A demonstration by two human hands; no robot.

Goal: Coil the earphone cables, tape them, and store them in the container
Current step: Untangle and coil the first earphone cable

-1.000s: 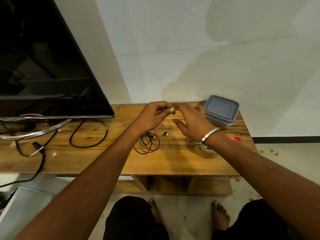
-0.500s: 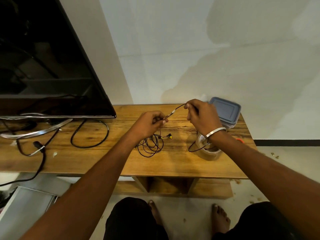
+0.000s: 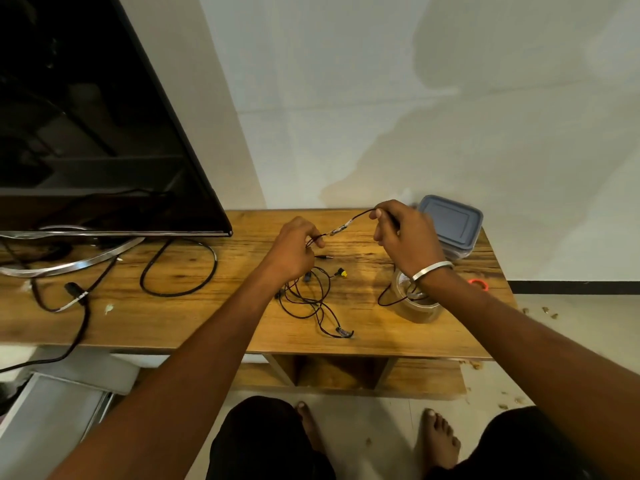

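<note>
cable point(image 3: 356, 220) is stretched in the air btw both hands, above the table point(image 3: 194, 327); a pale inline bit (mic/remote, prob) sits mid-span. left hand point(image 3: 294, 252) pinches one end w/ fingers curled round it, right hand point(image 3: 403, 233) pinches the other end the same way. rest of the earphone wire lies in a loose tangle point(image 3: 308, 296) on the wood under the left wrist, a yellow-tipped bud point(image 3: 341, 272) just beside it. more wire trails down to the tape roll point(image 3: 417, 301) under the right wrist. thin, light, floppy stuff imo: it'll spring open and knot, so hold near the stiff inline piece and loop round the fingers; don't yank at the buds/plug. lidded container point(image 3: 450, 225) sits behind the right hand, shut. scissors' orange handle point(image 3: 479, 284) near the table's right edge. no readable writing or brand anywhere.
</note>
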